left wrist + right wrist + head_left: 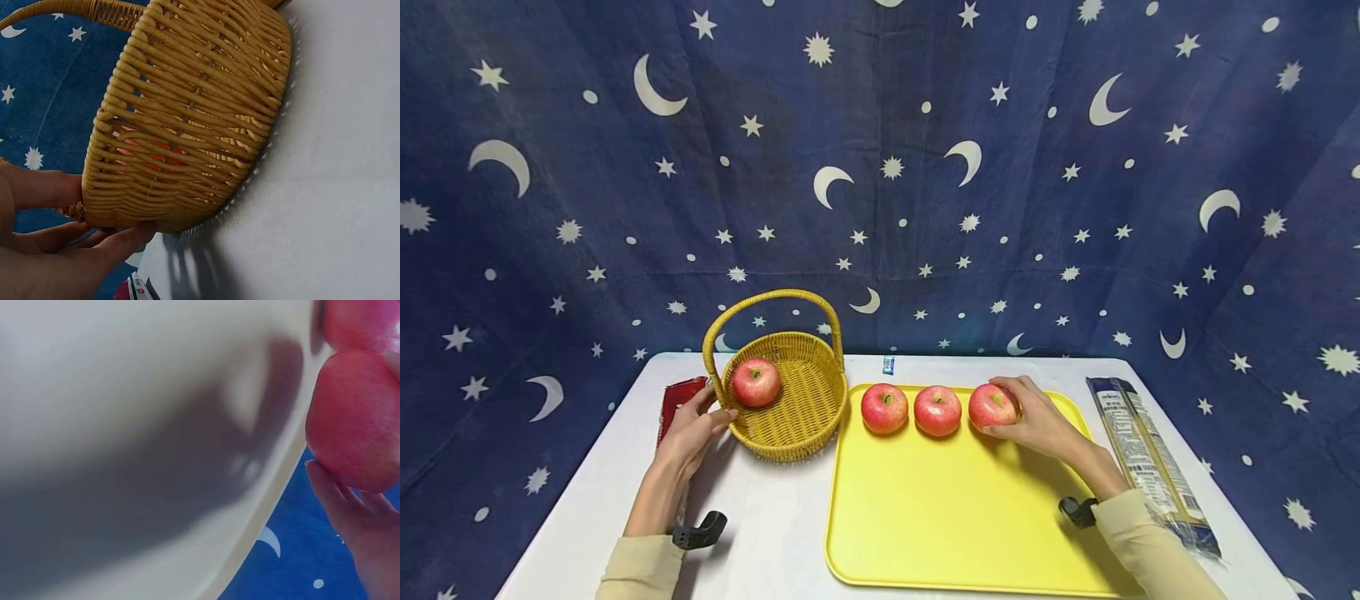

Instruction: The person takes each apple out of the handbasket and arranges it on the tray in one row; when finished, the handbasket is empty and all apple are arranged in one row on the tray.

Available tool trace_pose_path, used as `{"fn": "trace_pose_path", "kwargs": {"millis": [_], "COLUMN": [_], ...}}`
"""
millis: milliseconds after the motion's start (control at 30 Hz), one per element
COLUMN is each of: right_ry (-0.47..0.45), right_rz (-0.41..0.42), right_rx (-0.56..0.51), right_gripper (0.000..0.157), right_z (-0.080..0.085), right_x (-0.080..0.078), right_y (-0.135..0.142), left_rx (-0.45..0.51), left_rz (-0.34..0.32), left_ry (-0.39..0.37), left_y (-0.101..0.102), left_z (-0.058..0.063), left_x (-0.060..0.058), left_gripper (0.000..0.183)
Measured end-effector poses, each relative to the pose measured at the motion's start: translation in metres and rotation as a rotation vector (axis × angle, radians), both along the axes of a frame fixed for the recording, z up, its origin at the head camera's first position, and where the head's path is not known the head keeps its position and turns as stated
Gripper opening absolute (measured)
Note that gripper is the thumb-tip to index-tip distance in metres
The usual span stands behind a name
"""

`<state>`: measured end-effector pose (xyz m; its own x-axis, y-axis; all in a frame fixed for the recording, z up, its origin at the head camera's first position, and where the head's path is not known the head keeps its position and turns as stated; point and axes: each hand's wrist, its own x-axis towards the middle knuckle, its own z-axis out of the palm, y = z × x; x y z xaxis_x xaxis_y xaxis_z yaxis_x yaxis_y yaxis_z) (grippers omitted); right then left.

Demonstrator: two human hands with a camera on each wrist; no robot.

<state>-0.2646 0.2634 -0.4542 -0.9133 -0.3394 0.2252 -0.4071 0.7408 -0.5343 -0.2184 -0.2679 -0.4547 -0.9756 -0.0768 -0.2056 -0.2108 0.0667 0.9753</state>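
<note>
The left hand [688,432] grips the left rim of a yellow wicker basket [808,400] with an arched handle. One red apple [756,383] lies in the basket's left side. In the left wrist view, thumb and fingers meet the basket's woven wall [181,119] on either side of its edge. At the back of a yellow tray [940,508], the right hand [1039,423] holds the rightmost apple [991,407] from its right side. Two more apples, one in the middle [937,411] and one at the left [884,409], stand in line beside it.
A long clear and dark-blue packet [1150,458] lies right of the tray. Behind the left hand is a red package [679,400], partly hidden. A small blue-and-white packet [888,365] sits near the white table's back edge, before a starry blue cloth [910,275].
</note>
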Motion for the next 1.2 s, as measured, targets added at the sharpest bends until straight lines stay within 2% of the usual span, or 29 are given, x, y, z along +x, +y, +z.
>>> {"fn": "trace_pose_path", "kwargs": {"millis": [200,667,767,1033,1200], "right_ry": [-0.042,-0.044,-0.036,0.090,0.089], "right_rz": [-0.002,0.014,0.031,0.090,0.120], "right_rx": [0.021,0.062,0.080,0.106,0.077], "right_gripper": [0.076,0.083,0.082,0.068,0.063], "right_z": [-0.006,-0.006,0.000,0.023,0.035], "right_x": [-0.007,-0.005,-0.003,-0.006,-0.012], "right_y": [0.000,0.000,-0.002,-0.027,-0.053], "left_rx": [-0.023,0.008,-0.001,-0.033,-0.038], "left_rz": [-0.009,-0.013,-0.015,-0.009,-0.006], "left_ry": [-0.007,0.032,0.034,0.030,0.033], "left_y": [-0.001,0.000,0.000,0.000,0.001], "left_z": [0.003,0.000,-0.001,-0.001,0.001], "left_x": [0.000,0.001,0.001,0.000,0.001], "left_gripper": [0.081,0.083,0.082,0.082,0.082]}}
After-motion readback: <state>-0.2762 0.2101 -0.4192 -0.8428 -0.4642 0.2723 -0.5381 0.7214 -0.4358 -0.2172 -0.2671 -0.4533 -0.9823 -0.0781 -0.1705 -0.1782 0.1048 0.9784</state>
